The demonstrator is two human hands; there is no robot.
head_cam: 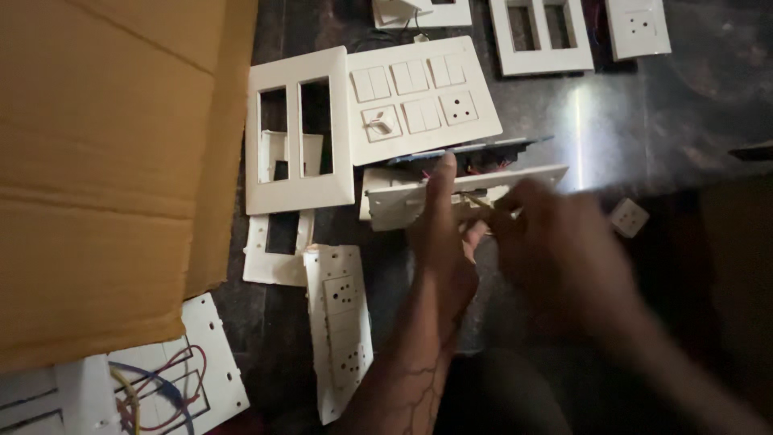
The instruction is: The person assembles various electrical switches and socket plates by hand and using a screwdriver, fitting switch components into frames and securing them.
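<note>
Centrally, on the dark floor [644, 137], both hands were at work on a white switch plate [419, 197] that lay tilted on its edge, its wired back turned upward. The left hand [443, 242] rose from the near edge of the floor, its fingers together and extended, pressed flat against the plate's near face. The right hand [555, 250] was blurred; its fingers were bunched on a thin yellowish tool [487, 203] whose tip met the plate, though the exact grip could not be made out. Just behind the plate lay a finished switchboard [419, 97] with rocker switches, a dial and a socket, face up. Touching its left side was an empty two-window frame [299, 133]. A narrow socket strip [342, 330] lay near the left forearm, towards the near edge. A brown cardboard sheet [105, 169] covered the left side of the floor, overlapping a plate with coloured wires [169, 387] at the near left corner. A small loose socket module [628, 216] sat just right of the right hand. Another empty frame [541, 36] lay at the far edge.
</note>
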